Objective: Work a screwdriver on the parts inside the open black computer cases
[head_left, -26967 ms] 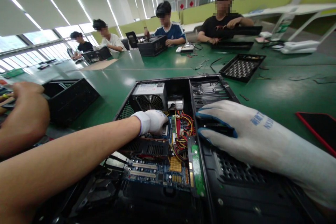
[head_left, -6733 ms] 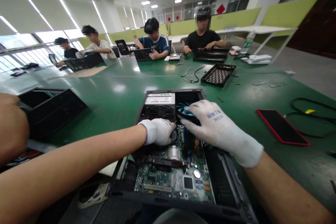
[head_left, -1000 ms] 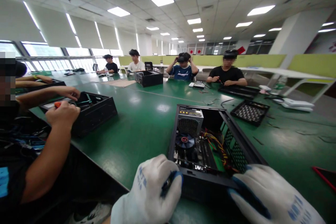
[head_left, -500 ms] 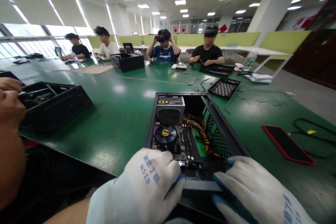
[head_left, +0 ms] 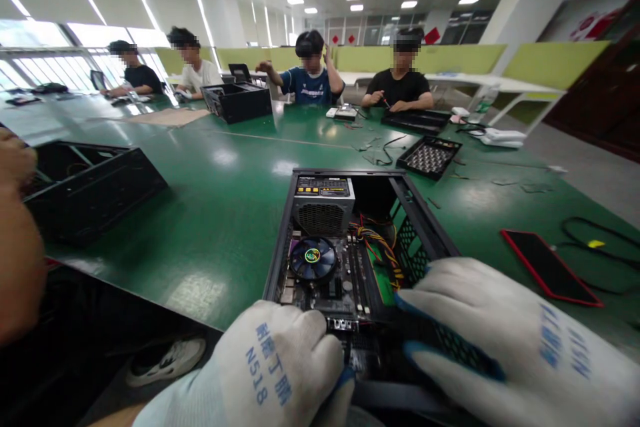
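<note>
An opened black computer case lies on the green table in front of me. Inside it are a power supply, a cooling fan, a green circuit board and a bundle of coloured cables. My left hand, in a white glove with blue fingertips, curls over the near left part of the case, its fingertips partly hidden. On the right, my gloved right hand straddles the perforated side of the case, with thumb and fingers spread apart.
To the right lie a red-edged black panel and a black cable. Beyond my case is a black tray-like part. Another open case stands at left, beside a co-worker's arm. Several people sit across the table.
My right hand has shifted forward and inward along the case's right side. My left hand stays on the near left part. Across the table, a person has lowered one arm from the headset.
</note>
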Demonstrator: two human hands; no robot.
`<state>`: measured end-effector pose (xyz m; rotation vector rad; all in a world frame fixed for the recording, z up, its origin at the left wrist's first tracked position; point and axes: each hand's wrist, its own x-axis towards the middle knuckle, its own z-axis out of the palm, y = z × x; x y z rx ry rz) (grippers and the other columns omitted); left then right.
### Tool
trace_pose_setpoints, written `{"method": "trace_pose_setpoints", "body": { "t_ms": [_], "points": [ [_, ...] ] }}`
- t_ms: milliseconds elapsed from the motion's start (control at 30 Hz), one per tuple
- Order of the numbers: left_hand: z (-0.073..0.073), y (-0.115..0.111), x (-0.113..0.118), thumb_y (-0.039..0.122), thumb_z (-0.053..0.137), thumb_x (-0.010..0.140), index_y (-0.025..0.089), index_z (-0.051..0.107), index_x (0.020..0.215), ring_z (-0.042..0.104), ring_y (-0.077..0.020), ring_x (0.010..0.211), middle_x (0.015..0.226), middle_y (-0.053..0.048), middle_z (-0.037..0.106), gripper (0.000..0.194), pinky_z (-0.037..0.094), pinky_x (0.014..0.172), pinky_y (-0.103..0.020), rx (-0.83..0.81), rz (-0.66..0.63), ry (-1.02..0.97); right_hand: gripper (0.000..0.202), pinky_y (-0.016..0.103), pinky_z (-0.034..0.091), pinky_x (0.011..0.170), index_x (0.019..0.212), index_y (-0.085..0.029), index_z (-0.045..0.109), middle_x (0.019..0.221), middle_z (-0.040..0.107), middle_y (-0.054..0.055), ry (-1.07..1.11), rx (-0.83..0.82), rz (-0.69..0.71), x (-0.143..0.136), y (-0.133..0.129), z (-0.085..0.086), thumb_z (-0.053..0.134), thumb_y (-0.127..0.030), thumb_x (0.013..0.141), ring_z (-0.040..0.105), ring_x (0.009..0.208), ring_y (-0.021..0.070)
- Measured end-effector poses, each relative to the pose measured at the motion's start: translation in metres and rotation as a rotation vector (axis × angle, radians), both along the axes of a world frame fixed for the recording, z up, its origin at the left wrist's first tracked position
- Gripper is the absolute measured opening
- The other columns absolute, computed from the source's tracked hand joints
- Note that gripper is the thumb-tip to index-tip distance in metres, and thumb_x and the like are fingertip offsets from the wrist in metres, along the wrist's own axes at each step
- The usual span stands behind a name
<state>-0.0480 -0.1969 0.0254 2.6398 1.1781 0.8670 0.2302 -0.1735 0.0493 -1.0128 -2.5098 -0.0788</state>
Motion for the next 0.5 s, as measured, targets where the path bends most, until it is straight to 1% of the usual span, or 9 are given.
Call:
{"method": "trace_pose_setpoints", "body": {
  "t_ms": [67, 133, 233, 300, 333, 400, 467, 500],
  "points": [
    [0.002, 0.002, -0.002, 0.037, 0.059, 0.096, 0.027, 0.061, 0.069, 0.052, -0.0162, 0.054, 0.067, 0.0, 0.055, 0.028, 0.046, 0.054, -0.03, -0.007, -0.018, 0.019, 0.029, 0.04, 0.051, 0.075, 0.107, -0.025, 0.074, 0.095, 0.074, 0.008, -0.104, -0.04, 0.029, -0.015, 0.021, 0.008, 0.059, -0.049, 0.103, 0.067, 0.083, 0.0249],
    [0.005, 0.003, -0.006, 0.036, 0.064, 0.094, 0.027, 0.06, 0.069, 0.052, -0.0161, 0.054, 0.068, 0.0, 0.056, 0.027, 0.047, 0.053, -0.03, -0.016, -0.04, 0.045, 0.027, 0.043, 0.05, 0.082, 0.106, -0.022, 0.074, 0.1, 0.074, 0.01, -0.224, -0.072, 0.078, -0.032, 0.043, 0.006, 0.065, -0.046, 0.1, 0.066, 0.089, 0.0278],
    [0.01, 0.002, -0.01, 0.037, 0.067, 0.093, 0.028, 0.063, 0.073, 0.057, -0.0171, 0.057, 0.07, 0.0, 0.058, 0.022, 0.048, 0.052, -0.03, -0.024, -0.057, 0.072, 0.028, 0.046, 0.047, 0.087, 0.11, -0.019, 0.073, 0.109, 0.072, 0.013, -0.43, -0.107, 0.152, -0.058, 0.071, -0.008, 0.069, -0.045, 0.098, 0.066, 0.099, 0.0317],
    [0.012, 0.001, -0.011, 0.036, 0.067, 0.094, 0.028, 0.066, 0.078, 0.06, -0.0181, 0.061, 0.073, -0.001, 0.06, 0.017, 0.05, 0.054, -0.03, -0.027, -0.047, 0.08, 0.027, 0.046, 0.046, 0.088, 0.111, -0.018, 0.072, 0.11, 0.072, 0.013, -0.542, -0.108, 0.197, -0.073, 0.084, -0.019, 0.069, -0.042, 0.098, 0.066, 0.101, 0.0326],
    [0.012, 0.0, -0.011, 0.035, 0.067, 0.094, 0.028, 0.066, 0.079, 0.06, -0.018, 0.061, 0.073, -0.001, 0.06, 0.017, 0.05, 0.055, -0.03, -0.029, -0.04, 0.085, 0.023, 0.046, 0.046, 0.087, 0.109, -0.018, 0.072, 0.108, 0.072, 0.013, -0.576, -0.096, 0.216, -0.079, 0.088, -0.025, 0.067, -0.038, 0.099, 0.066, 0.1, 0.032],
    [0.012, -0.002, -0.01, 0.035, 0.067, 0.095, 0.028, 0.065, 0.078, 0.058, -0.0166, 0.058, 0.071, 0.0, 0.059, 0.019, 0.05, 0.054, -0.03, -0.039, -0.032, 0.095, 0.015, 0.045, 0.044, 0.086, 0.106, -0.018, 0.071, 0.102, 0.072, 0.011, -0.599, -0.041, 0.248, -0.088, 0.095, -0.034, 0.06, -0.028, 0.102, 0.066, 0.097, 0.0301],
    [0.01, -0.002, -0.009, 0.036, 0.065, 0.095, 0.028, 0.063, 0.075, 0.056, -0.0158, 0.055, 0.069, 0.001, 0.056, 0.022, 0.048, 0.052, -0.029, -0.045, -0.03, 0.103, 0.016, 0.044, 0.043, 0.085, 0.102, -0.019, 0.07, 0.096, 0.071, 0.009, -0.585, 0.017, 0.279, -0.093, 0.099, -0.041, 0.054, -0.02, 0.104, 0.065, 0.093, 0.0282],
    [0.009, -0.001, -0.009, 0.036, 0.064, 0.096, 0.027, 0.063, 0.075, 0.056, -0.0159, 0.055, 0.069, 0.001, 0.056, 0.023, 0.048, 0.052, -0.029, -0.045, -0.032, 0.106, 0.017, 0.044, 0.042, 0.083, 0.1, -0.02, 0.07, 0.094, 0.07, 0.009, -0.58, 0.032, 0.297, -0.094, 0.1, -0.043, 0.053, -0.019, 0.104, 0.064, 0.092, 0.0276]
  ]
}}
